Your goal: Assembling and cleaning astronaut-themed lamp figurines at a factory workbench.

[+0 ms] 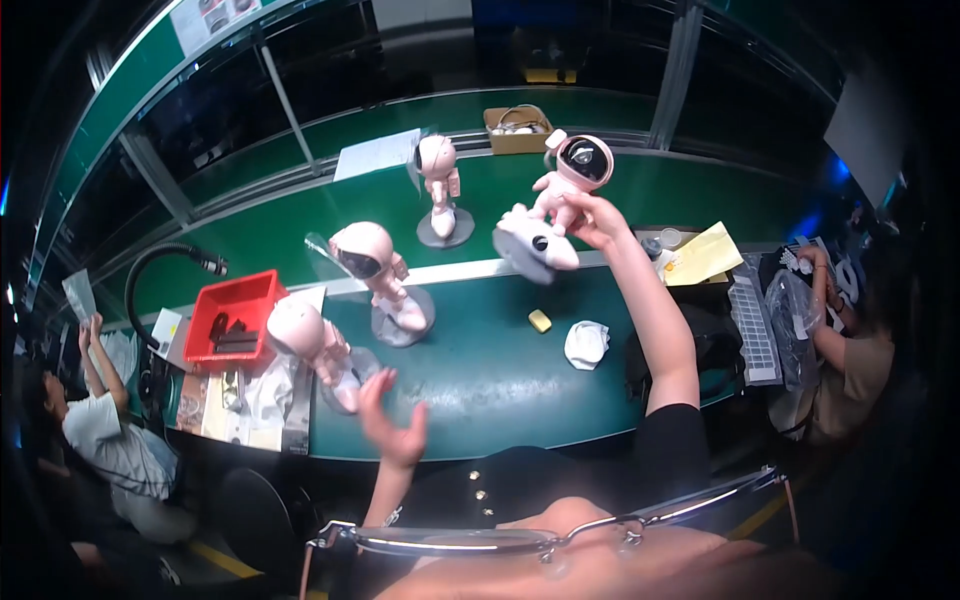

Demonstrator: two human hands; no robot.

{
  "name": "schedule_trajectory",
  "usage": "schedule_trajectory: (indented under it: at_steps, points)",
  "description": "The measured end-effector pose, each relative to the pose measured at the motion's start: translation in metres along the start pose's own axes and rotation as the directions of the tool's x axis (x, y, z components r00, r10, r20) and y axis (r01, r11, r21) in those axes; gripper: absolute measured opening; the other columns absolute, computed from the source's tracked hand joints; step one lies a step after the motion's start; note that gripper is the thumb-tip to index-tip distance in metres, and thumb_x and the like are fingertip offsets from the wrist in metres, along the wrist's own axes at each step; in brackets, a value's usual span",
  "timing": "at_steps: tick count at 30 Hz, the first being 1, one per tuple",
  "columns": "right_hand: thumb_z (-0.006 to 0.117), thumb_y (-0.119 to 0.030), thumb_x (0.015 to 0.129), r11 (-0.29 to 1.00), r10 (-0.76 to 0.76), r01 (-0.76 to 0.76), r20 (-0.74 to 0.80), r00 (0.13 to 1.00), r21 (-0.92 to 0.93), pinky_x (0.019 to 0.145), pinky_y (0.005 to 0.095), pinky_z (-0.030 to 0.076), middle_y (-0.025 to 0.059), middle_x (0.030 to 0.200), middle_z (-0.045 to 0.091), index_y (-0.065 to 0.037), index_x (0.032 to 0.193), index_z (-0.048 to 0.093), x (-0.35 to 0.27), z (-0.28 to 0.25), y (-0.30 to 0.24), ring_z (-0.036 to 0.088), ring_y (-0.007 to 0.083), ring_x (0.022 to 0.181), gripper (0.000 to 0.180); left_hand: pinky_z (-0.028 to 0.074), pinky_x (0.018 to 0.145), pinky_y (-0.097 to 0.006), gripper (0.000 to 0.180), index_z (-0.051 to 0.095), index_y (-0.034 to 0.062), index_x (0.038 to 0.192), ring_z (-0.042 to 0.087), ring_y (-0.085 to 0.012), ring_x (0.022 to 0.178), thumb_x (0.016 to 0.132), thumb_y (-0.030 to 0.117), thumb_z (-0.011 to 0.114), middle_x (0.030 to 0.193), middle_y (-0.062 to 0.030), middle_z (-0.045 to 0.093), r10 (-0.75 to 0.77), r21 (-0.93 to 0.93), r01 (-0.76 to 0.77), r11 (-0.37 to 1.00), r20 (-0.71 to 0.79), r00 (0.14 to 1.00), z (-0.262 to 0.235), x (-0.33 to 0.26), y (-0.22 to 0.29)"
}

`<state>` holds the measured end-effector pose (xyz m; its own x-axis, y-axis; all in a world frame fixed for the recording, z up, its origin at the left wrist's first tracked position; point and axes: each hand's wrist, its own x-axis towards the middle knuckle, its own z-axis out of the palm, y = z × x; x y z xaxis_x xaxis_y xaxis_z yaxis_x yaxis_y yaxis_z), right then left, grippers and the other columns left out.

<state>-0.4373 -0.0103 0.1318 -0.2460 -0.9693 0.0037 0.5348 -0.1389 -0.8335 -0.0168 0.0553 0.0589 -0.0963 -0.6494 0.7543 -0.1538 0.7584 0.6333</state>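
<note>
My right hand is closed around the lower body of a pink astronaut figurine with a dark visor. The figurine is tilted, with a pale rounded base under its feet, raised at the far side of the bench. My left hand is open, fingers apart, close to the nearest astronaut figurine; whether they touch I cannot tell. Another figurine with a clear film at its visor stands behind that one on a grey round base. Farther back is one more figurine, upright on its disc.
A red bin with dark parts sits at the left beside a black gooseneck. A yellow sponge-like block and crumpled white wad lie on the green bench. A cardboard box stands behind. People work at both sides.
</note>
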Motion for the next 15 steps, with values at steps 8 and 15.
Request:
schedule_trajectory:
  at_steps: [8, 15]
  points:
    - [0.061, -0.01, 0.076, 0.968, 0.237, -0.247, 0.483, 0.843, -0.045, 0.077, 0.0344, 0.054, 0.0189, 0.11, 0.058, 0.005, 0.125, 0.043, -0.099, 0.103, 0.056, 0.062, 0.0233, 0.095, 0.055, 0.035, 0.099, -0.041, 0.068, 0.042, -0.0026, 0.126, 0.043, -0.0346, 0.118, 0.068, 0.015, 0.074, 0.128, -0.0204, 0.042, -0.041, -0.03, 0.051, 0.998, 0.282, 0.959, 0.04, 0.036, 0.017]
    - [0.067, -0.001, 0.075, 0.994, 0.104, -0.104, 0.184, 0.977, -0.01, 0.069, 0.0264, 0.052, 0.0103, 0.104, 0.06, -0.001, 0.122, 0.047, -0.139, 0.127, 0.112, 0.061, 0.0157, 0.088, 0.051, 0.026, 0.106, -0.047, 0.103, 0.026, -0.0043, 0.137, 0.035, -0.0392, 0.127, 0.06, 0.039, 0.081, 0.132, -0.024, 0.039, -0.239, 0.287, 0.104, 0.952, 0.491, 0.838, 0.06, 0.021, 0.003]
